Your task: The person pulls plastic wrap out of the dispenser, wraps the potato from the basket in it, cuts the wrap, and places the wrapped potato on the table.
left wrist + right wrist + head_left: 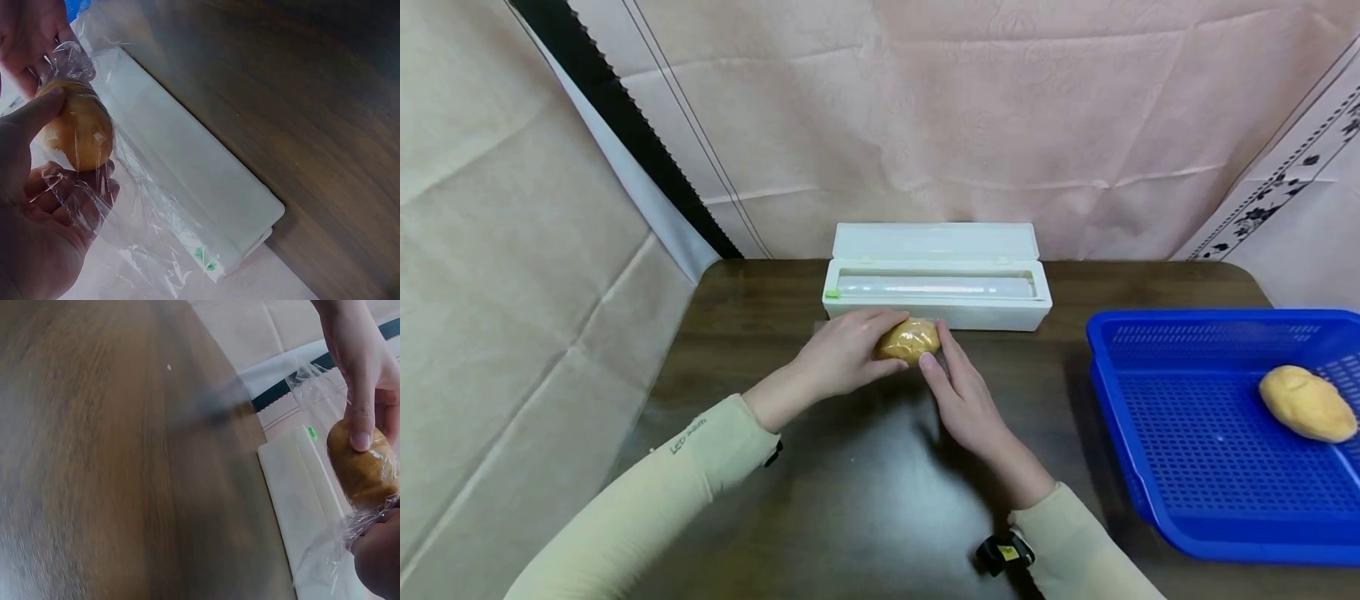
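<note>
Left hand (pixel 848 352) pinches a film-wrapped roll (pixel 912 340). Right hand (pixel 961 398) beside it, fingers extended; whether gripping cannot be told

Looks like a screened-off work corner: pale cloth (pixel 955 125) hangs behind a wooden table (pixel 850 500).

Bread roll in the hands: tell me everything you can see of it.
The bread roll is rounded and golden-brown, with clear, shiny, creased plastic film over it and trailing loose. It appears held above the table, in front of the open white box. The left hand grips it; the right hand is at its other end.
</note>
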`<state>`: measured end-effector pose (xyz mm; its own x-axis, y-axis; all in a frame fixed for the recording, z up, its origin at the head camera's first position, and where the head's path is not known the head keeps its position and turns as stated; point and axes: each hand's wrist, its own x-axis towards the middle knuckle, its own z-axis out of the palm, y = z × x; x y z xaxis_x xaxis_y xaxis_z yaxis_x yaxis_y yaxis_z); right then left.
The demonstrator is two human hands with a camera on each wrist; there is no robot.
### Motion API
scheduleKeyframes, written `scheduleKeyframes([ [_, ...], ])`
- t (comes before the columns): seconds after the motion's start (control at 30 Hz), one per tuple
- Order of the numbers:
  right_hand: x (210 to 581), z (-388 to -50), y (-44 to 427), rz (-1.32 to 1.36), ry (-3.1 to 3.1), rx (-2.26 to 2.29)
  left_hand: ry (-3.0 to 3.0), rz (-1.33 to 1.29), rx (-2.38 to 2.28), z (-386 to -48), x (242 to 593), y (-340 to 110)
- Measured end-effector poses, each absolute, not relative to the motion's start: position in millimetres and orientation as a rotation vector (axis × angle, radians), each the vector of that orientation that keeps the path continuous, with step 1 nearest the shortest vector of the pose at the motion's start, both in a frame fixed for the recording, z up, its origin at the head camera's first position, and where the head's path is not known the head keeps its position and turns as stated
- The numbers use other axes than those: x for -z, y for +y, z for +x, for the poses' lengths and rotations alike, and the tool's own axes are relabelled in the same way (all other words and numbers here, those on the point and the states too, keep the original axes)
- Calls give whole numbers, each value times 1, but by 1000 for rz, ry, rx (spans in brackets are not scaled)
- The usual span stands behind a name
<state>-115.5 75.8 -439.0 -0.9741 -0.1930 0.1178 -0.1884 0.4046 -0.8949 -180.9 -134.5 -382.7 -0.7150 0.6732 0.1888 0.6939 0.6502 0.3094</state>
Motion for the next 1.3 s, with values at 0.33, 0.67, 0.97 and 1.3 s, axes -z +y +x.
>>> scheduleKeyframes([
  [0.33,437,-113,80,-232,2328,2111,-2785,-1169,596,-181,379,-132],
  [0.67,433,-112,74,-144,1985,2362,-2771,-1185,572,-176,379,-121],
  [0.97,430,-112,69,-82,1779,2535,-2738,-1198,587,-175,381,-113],
  [1.3,434,-113,72,8,1650,2595,-2707,-1217,550,-173,382,-113],
])
